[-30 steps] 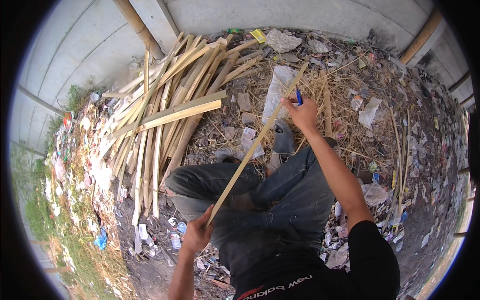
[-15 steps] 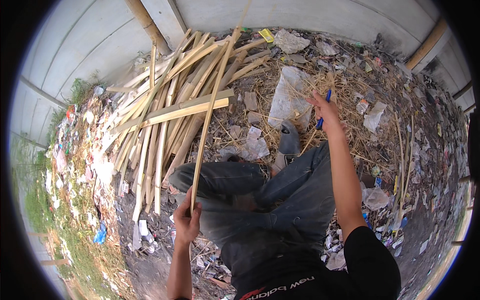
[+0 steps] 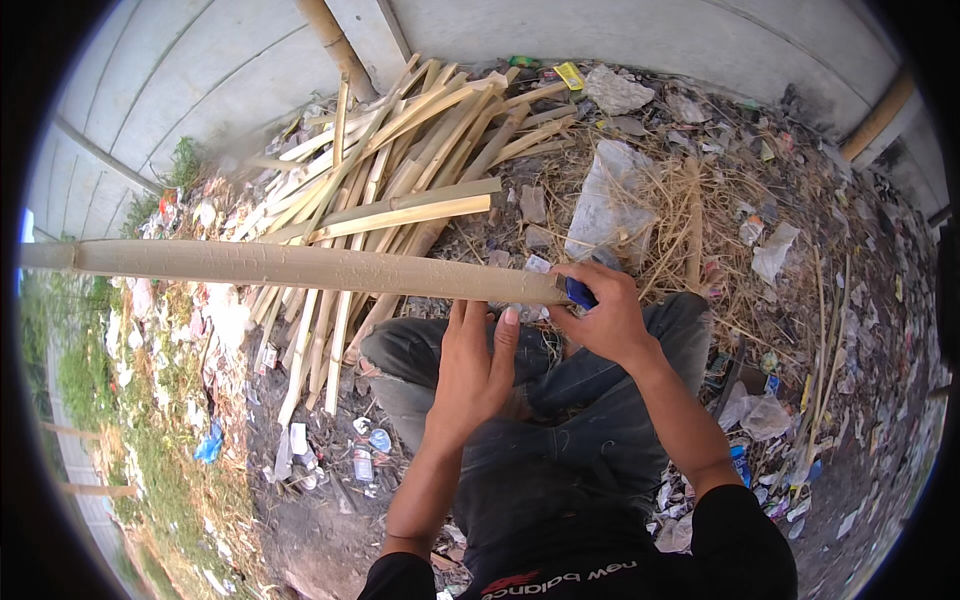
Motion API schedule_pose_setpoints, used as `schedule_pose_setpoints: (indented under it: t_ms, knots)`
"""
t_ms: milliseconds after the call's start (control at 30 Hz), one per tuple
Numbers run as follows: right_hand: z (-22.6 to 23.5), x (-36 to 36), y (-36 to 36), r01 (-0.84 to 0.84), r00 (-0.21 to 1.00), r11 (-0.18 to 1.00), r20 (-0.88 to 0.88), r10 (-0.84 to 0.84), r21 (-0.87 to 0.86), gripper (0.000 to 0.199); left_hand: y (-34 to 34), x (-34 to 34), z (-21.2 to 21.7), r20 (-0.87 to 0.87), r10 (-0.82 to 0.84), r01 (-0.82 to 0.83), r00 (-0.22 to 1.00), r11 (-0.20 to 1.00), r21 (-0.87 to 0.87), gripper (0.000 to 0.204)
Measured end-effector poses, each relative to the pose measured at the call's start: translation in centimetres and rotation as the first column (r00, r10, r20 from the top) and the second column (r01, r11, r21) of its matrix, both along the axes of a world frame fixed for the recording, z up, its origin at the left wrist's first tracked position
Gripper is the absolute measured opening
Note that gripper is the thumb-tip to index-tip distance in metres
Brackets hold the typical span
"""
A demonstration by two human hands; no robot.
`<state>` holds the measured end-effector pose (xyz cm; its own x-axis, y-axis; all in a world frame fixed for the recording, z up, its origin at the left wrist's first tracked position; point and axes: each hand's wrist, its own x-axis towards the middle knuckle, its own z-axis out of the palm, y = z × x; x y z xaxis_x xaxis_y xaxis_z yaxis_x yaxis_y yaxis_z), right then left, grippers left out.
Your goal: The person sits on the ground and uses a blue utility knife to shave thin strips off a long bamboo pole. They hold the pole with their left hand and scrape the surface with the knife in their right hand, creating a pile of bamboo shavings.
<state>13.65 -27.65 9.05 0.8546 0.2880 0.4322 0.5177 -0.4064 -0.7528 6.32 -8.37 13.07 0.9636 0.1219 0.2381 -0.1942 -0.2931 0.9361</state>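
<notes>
A long, flat bamboo strip (image 3: 330,268) lies crosswise in front of me, its pale broad face up, running out to the far left. My left hand (image 3: 472,375) holds it from below near its right end, fingertips hidden behind the strip and thumb standing apart at its lower edge. At that right end, my right hand (image 3: 608,312) is closed around a blue-handled tool (image 3: 580,292) that looks like a utility knife. Its dark tip meets the strip's end; the fingers hide most of it. Both hands are above my crossed legs.
A heap of split bamboo strips (image 3: 400,170) lies crisscrossed ahead to the left. Dry straw (image 3: 690,230) and a pale, flat slab (image 3: 607,195) are ahead to the right. Scattered litter (image 3: 765,415) covers the ground. A pale panel wall (image 3: 600,35) runs along the back.
The strip has swung from pointing away from me to lying crosswise, broad face up. My right hand has come in with the blue tool to the strip's end. My left hand has moved right.
</notes>
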Motion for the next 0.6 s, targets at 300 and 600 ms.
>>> schedule_pose_setpoints:
  t_ms: [300, 600]
  knots:
    - [1.8, 1.1, -7.6, -0.04, 0.999, 0.918, 0.001, 0.044, -0.394, 0.036, 8.8, -2.9, 0.9, 0.064, -0.184, 0.058, 0.981, 0.592, 0.804, 0.067]
    - [0.8, 2.9, -7.3, 0.203, 0.979, 0.865, 0.121, -0.166, -0.458, 0.047, 7.2, -4.6, -4.7, -0.24, -0.153, 0.256, 0.959, 0.83, 0.495, 0.055]
